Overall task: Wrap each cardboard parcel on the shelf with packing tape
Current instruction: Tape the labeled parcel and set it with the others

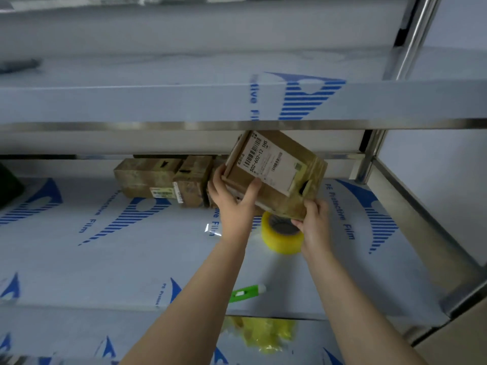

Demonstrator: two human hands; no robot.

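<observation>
A cardboard parcel (pixel 287 175) with a white barcode label is held tilted above the shelf (pixel 105 259). My left hand (pixel 233 200) grips its near left corner, thumb on the top face. My right hand (pixel 315 222) holds its near right corner from below. Glossy tape bands run over the parcel's right side. A yellowish roll of packing tape (pixel 282 235) stands on the shelf just under the parcel, partly hidden by my right hand. Two more cardboard parcels (pixel 147 177) (pixel 193 184) lie at the back of the shelf, left of my hands.
A green utility knife (pixel 246 293) lies on the shelf near its front edge, between my forearms. An upper shelf (pixel 158 104) overhangs just above the held parcel. A steel post (pixel 369 156) stands at the right. Yellow crumpled material (pixel 263 335) sits on a lower level.
</observation>
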